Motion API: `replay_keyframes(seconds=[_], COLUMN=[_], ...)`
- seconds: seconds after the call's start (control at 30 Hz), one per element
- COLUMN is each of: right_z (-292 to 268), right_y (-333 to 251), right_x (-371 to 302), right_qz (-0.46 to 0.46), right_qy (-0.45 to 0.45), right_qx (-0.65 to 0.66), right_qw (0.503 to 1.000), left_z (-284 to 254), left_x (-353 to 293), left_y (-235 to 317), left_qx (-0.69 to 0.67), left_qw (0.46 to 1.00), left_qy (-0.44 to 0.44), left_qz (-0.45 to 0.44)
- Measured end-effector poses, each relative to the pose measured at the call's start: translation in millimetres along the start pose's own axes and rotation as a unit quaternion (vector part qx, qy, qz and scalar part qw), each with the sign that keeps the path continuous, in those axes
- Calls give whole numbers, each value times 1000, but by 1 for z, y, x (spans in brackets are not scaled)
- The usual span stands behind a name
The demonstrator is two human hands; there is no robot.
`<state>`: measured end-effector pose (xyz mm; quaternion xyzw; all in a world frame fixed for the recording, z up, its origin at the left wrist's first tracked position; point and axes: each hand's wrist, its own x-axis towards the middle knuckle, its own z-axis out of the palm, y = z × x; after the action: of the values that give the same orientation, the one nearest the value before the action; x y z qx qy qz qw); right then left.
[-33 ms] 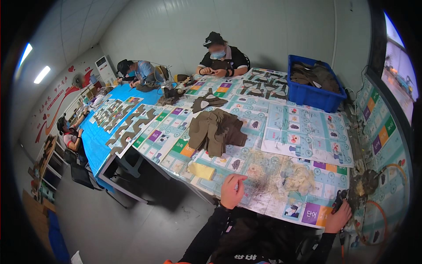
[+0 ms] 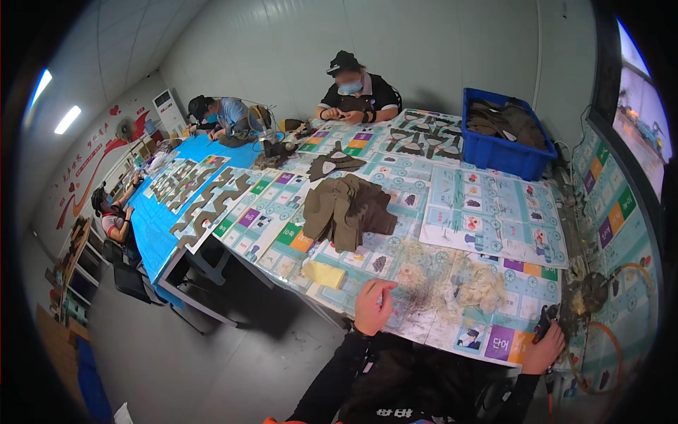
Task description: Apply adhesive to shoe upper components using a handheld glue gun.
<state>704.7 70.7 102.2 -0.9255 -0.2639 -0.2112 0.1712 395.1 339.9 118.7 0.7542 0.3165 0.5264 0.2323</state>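
Note:
My left hand (image 2: 373, 307) rests at the near edge of the table, fingers curled in; whatever may be inside them is hidden. A folded yellow cloth or sponge (image 2: 324, 274) lies just beyond it to the left. At the table's right corner, my right hand (image 2: 548, 349) is wrapped round a black spray gun (image 2: 544, 322), with an orange hose running below the hand. A pile of dark brown cut fabric pieces (image 2: 347, 212) sits on the table past my left hand. Between my hands is a crumpled whitish wad (image 2: 480, 290) beside dark stains.
A blue crate (image 2: 505, 152) of brown pieces stands at the far right. Pale printed sheets (image 2: 494, 215) cover the table (image 2: 438, 339). One co-worker (image 2: 359, 99) sits opposite; others are at a blue-covered table (image 2: 152, 233) on the left. An orange hose (image 2: 620, 353) loops at right.

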Motion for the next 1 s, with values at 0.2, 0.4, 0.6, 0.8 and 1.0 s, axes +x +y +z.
replay_keyframes(seconds=[0.2,0.4,0.6,0.8,1.0], right_z=[1,2,-2,6,1], right_y=[-1,0,5,1,14], right_x=[2,0,-1,1,4], right_qz=[-7,-1,7,-33,-32], right_qy=[-2,-6,-13,28,25], right_qx=[11,4,-26,-4,9], right_qw=[1000,1000,1000,999,999], left_z=[-2,-7,-25,-48,-43], left_x=[0,-2,0,-10,-2], left_y=[-2,6,18,18,26], left_qx=[-8,-30,-46,-150,-174], left_qw=[1000,999,998,977,963], left_qy=[6,-1,12,-33,-78], left_qz=[-1,-32,-35,-147,-189])
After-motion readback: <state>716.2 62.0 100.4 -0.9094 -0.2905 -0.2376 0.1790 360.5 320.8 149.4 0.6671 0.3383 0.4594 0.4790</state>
